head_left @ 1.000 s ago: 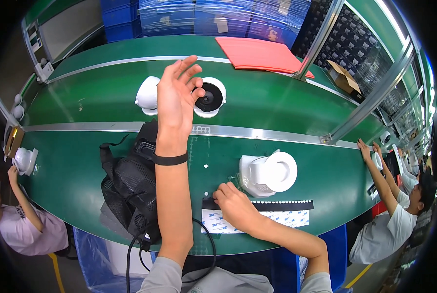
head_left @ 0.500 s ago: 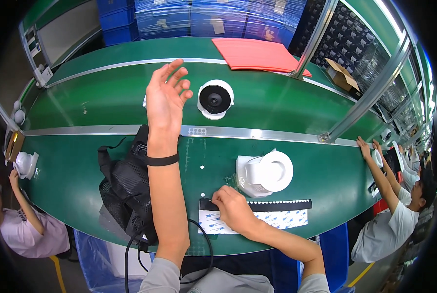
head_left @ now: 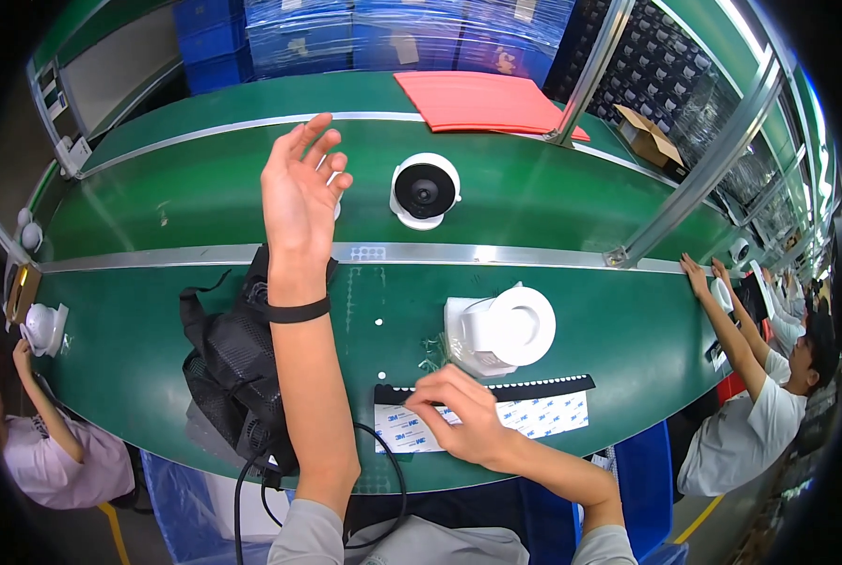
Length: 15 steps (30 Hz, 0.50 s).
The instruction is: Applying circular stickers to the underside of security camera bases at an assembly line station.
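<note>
My left hand (head_left: 299,193) is raised over the far green belt, palm turned up and inward, fingers loosely curled but apart, holding nothing. A white round camera (head_left: 425,191) with a black front stands to its right on that belt. A small white thing shows partly behind the hand. My right hand (head_left: 463,414) is over a sticker sheet (head_left: 553,411) with a black strip along its far edge. Its thumb and index finger are pinched near the left end; what they hold, if anything, is too small to see. Beyond it stands a white camera housing (head_left: 510,330) with a round base.
A black mesh bag (head_left: 242,367) with a cable lies left of centre, beside my left forearm. Two small white dots (head_left: 379,322) sit on the table. Red foam sheets (head_left: 482,102) lie on the far shelf. Co-workers sit at both sides; a metal post (head_left: 704,169) rises at right.
My right hand's pinched fingertips have drawn slightly toward me from the strip's left end. The black-fronted camera has moved right along the far belt. My left hand stays raised.
</note>
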Motion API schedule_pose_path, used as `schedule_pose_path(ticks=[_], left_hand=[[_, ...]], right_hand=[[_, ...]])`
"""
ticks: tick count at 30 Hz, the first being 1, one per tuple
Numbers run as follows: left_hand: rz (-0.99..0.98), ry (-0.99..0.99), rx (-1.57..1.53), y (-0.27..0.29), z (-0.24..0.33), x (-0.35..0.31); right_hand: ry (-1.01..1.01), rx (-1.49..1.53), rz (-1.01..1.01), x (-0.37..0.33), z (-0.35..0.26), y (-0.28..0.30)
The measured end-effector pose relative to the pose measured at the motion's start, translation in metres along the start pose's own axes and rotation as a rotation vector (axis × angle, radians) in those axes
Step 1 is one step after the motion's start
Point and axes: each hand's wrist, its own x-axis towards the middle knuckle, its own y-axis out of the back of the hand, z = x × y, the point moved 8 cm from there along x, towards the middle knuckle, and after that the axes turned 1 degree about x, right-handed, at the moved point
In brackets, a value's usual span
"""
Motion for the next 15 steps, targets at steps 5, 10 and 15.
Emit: schedule_pose_path(ticks=[5,10,15], left_hand=[[0.01,-0.005,0.002,0.004,0.001,-0.002],[0.011,-0.009,-0.019,0.004,0.0,0.0],[0.002,-0.007,-0.021,0.009,-0.001,0.002]], right_hand=[[-0.045,-0.207,0.206,0.039,-0.015,0.075],[-0.402,-0.086,0.229,0.05,0.037,0.121],[-0.6,-0.096,0.144,0.049,0.057,0.119]])
